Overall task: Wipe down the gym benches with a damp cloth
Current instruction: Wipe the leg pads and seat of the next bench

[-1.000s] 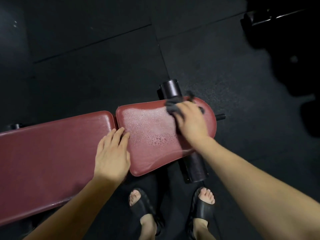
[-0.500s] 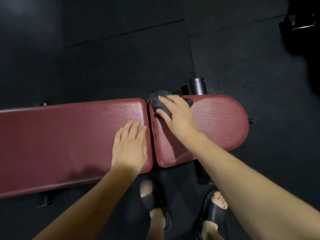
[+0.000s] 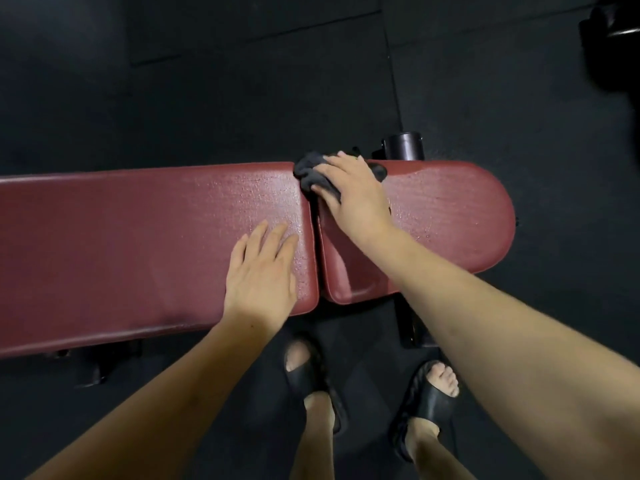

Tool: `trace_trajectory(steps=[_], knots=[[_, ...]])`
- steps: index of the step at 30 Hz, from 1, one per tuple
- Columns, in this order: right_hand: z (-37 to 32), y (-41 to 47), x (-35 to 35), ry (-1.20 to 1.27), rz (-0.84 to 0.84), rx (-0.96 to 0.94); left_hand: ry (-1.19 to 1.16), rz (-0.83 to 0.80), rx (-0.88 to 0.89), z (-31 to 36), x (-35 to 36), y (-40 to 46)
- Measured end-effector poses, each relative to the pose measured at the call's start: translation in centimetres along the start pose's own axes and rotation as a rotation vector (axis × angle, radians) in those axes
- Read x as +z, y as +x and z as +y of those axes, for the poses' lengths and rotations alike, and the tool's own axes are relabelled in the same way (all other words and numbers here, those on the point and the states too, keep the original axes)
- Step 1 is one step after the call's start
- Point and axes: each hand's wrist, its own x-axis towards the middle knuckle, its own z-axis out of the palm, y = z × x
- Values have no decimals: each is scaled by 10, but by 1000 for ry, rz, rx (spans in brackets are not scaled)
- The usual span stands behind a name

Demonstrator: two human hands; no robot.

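A dark red gym bench runs across the view in two pads: a long back pad [image 3: 121, 244] on the left and a short rounded seat pad [image 3: 450, 216] on the right, glistening wet. My right hand [image 3: 353, 195] presses a dark grey cloth [image 3: 311, 174] onto the far corner of the seat pad, right at the gap between the pads; most of the cloth is hidden under the hand. My left hand [image 3: 263, 271] rests flat, fingers straight, on the near right end of the back pad.
Black rubber floor tiles lie all around. A black roller pad [image 3: 403, 145] sticks out behind the seat, and a black frame leg [image 3: 407, 323] stands under it. My feet in black sandals [image 3: 311, 375] stand close to the bench. Dark equipment [image 3: 613, 26] sits at the top right.
My right hand has dragged the cloth leftward across the seat pad, from its rounded end to the gap. My view has shifted left, and my left hand stays flat by the gap.
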Motion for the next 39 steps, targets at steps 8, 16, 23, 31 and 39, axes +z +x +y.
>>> trace_trajectory(steps=[8,16,23,31,39], knots=[[-12,-148,-5,97,-109,-165,-62,34,-2,5,4,-15],[69,-174,-53,-3,135,278,-82,22,65,42,6,-17],[-37,-162,4,106,198,227,-144,68,58,58,4,-10],[105,-191,-64,-5,215,310,-100,56,130,76,13,-7],[-17,-185,-4,138,240,292,-202,87,102,73,20,-10]])
